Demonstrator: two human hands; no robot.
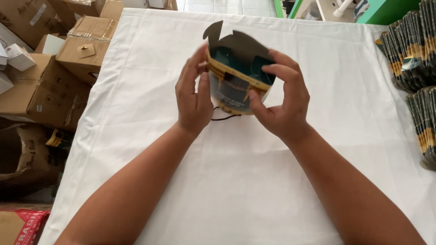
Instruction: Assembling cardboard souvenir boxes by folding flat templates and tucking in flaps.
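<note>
A table draped in a white cloth (236,181) fills most of the head view; its near edge and right corner are cut off by the frame. To the left of the table, brown cardboard boxes (59,68) are piled on the floor; at least five can be made out, though the pile runs out of view. At the right edge, two stacks of flattened printed cartons (415,50), dark with yellow bands, lie on the cloth; both are cropped, so the pieces in them cannot be counted.

Two forearms reach up from the bottom of the frame, meeting above the middle of the cloth. Between the hands is one small dark-teal and yellow carton (238,75), partly folded, its open top showing a dark interior and a shaped flap standing behind. The left hand (193,97) clamps the carton's left side, thumb in front. The right hand (284,102) clamps the right side, fingers over the rim and thumb on the front panel. The hands hide the carton's sides and lower corners. One thin dark cord (222,119) shows just below it.
</note>
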